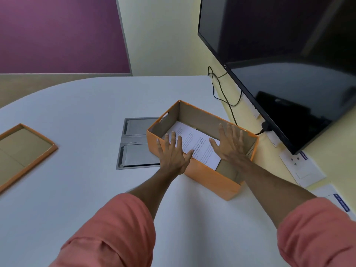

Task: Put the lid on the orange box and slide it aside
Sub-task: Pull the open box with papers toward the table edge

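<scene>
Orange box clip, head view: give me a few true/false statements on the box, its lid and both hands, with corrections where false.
1. The lid is already on the orange box. False: the box is open and the lid lies upside down on the table, far off to the left.
2. Printed paper lies inside the box. True.
3. The right hand holds the lid. False: it is spread flat and empty, over the box's interior.
4. The left hand is open, fingers spread, at the box's near-left wall. True.
5. A metal floor-box panel sits in the table just left of the box. True.
6. The screen on the wall is showing a bright picture. False: it is dark.
</scene>
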### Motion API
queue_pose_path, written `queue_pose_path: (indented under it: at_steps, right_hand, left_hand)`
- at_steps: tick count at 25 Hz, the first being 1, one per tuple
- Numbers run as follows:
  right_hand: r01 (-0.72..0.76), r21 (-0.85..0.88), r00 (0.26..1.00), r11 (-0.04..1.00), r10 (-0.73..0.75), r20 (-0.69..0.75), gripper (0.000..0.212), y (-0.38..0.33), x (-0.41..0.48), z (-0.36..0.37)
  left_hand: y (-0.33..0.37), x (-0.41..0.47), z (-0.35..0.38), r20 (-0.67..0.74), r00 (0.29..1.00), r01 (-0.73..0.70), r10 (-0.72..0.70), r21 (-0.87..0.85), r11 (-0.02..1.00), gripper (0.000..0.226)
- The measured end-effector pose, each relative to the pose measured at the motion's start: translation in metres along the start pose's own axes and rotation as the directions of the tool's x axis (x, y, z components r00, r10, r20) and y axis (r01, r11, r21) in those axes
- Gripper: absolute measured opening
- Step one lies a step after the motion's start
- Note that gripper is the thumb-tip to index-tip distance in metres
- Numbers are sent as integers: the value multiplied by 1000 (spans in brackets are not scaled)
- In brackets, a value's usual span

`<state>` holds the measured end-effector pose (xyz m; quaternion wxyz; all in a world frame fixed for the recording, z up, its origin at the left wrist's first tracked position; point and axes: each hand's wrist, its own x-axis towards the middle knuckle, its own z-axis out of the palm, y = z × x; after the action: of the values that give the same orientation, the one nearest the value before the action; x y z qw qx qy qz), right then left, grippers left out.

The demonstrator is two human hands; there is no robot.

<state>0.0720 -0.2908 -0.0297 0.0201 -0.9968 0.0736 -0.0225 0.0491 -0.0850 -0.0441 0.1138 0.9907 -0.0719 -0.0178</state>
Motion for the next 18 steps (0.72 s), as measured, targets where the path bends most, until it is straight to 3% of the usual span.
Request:
queue_pose_path:
  at_steps: [5, 12, 18]
  right_hand:
    - [4, -22, 1000, 1000, -4, 0, 73, 8, 27, 10]
    - [-33, -23, 993, 999, 35, 114, 80, 18, 54, 21]
    - [-36, -51, 999, 998, 37, 17, 70, 9, 29, 24]
  left_hand:
    - [-1, 6, 17, 24, 1000, 20, -20, -8, 1000, 76]
    - [-7, 9, 25, 14, 1000, -6, 7, -72, 997, 75]
    - [-31, 17, 27, 30, 997, -67, 69, -57, 996, 80]
